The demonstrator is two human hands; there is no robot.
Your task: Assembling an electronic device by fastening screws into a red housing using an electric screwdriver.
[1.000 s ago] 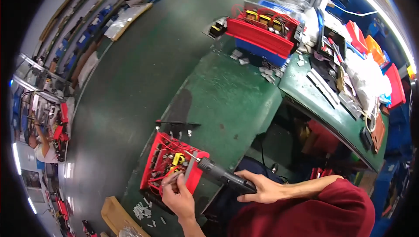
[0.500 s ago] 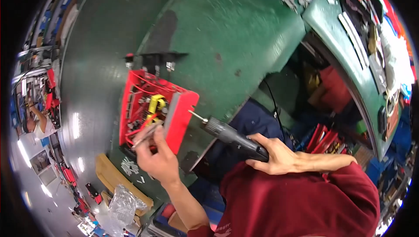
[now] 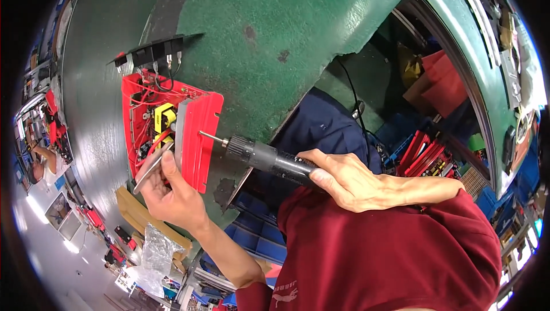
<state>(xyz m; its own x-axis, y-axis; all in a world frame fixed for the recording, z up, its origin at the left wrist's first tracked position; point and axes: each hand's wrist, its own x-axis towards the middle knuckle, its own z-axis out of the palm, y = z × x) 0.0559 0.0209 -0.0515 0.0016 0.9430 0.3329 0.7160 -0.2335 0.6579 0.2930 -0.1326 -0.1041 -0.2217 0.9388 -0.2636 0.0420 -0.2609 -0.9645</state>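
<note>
A red metal case (image 3: pixel 201 139), its top uncovered, stands on the green bench with circuit parts and a yellow-wrapped transformer (image 3: pixel 165 117) inside. A black end panel (image 3: pixel 154 52) hangs off its far end on wires. At the near left corner of the case, my left hand (image 3: pixel 177 196) is closed on a slim grey metal strip (image 3: pixel 150 169); its exact kind is unclear. My right hand (image 3: pixel 344 184) grips a black electric screwdriver (image 3: pixel 260 155). The screwdriver's bit points left, its tip overlapping the case's red right side; whether it touches I cannot tell.
The green bench top (image 3: pixel 275 19) has a cut-out edge on the right, with dark blue cloth (image 3: pixel 321 119) below it. More red cases (image 3: pixel 424 153) sit in a bin at right. A cardboard tray (image 3: pixel 134 211) and clear plastic wrap (image 3: pixel 157 256) lie at lower left.
The whole view has shifted, so the case and bench sit further left. The screwdriver's bit has come closer to the case's right side. Both hands keep their hold.
</note>
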